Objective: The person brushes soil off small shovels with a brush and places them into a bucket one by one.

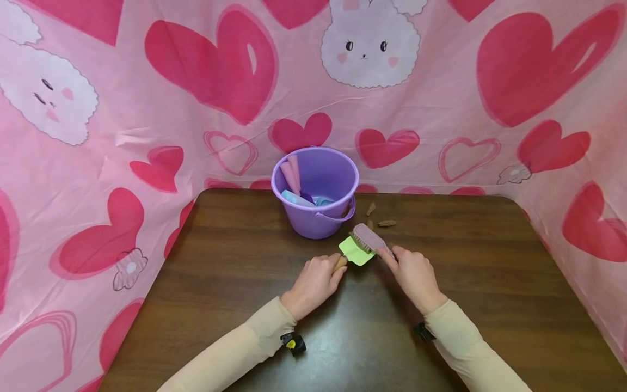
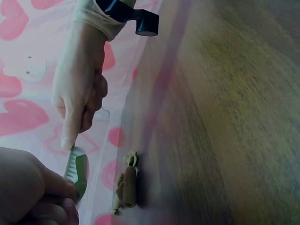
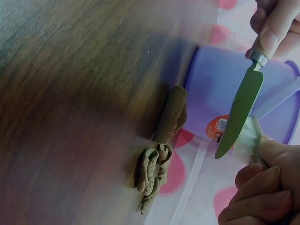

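Note:
My left hand (image 1: 315,280) grips the wooden handle of a small shovel (image 1: 349,249) with a bright green blade. In my right hand (image 1: 416,277) is a pink brush (image 1: 368,237), its bristles facing down at the blade. In the head view the brush overlaps the shovel; whether they touch I cannot tell. Both tools are held above the table, just in front of the purple bucket (image 1: 318,223). Several brown, rolled pieces (image 3: 171,112) lie on the table by the bucket, beyond the brush. Another brown piece (image 1: 387,223) lies to their right.
Inside the bucket are pink objects (image 1: 292,174) and a light blue one (image 1: 296,199). The bucket's handle (image 1: 338,219) hangs down on its right side. Pink cloth (image 1: 431,98) with hearts surrounds the dark wooden table (image 1: 235,228) at the back and sides.

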Tool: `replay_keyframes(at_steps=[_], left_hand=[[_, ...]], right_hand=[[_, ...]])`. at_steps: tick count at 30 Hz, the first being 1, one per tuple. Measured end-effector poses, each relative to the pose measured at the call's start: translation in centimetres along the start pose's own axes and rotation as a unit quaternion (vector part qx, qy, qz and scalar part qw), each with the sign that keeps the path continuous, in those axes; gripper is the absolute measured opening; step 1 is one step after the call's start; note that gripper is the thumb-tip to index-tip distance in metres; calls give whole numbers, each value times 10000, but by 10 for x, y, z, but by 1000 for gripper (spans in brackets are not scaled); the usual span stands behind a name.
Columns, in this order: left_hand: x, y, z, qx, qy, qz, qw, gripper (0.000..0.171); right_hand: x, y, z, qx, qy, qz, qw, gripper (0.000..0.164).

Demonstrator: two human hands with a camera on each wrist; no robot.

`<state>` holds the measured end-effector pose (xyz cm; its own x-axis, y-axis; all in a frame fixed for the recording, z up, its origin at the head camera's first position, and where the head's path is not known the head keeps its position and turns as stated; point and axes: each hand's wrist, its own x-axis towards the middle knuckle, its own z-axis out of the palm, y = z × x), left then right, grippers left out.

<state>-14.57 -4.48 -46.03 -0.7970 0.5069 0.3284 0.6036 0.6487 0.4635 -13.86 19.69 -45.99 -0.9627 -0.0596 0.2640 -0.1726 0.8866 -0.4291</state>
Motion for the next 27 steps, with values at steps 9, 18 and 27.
replay_keyframes(at_steps=[9,18,27], left_hand=[[-2,0,2,77,-43,-38,10000,18],[0,1,0,141,-108,-156,9997,15],[-1,2,0,81,-54,-54,9999,17]], right_hand=[[1,-4,-6,2,173,25,9998,48],[-4,-15,-6,-139,-191,-383,9990,46],[-1,-6,-4,-33,-96,-131,9999,50]])
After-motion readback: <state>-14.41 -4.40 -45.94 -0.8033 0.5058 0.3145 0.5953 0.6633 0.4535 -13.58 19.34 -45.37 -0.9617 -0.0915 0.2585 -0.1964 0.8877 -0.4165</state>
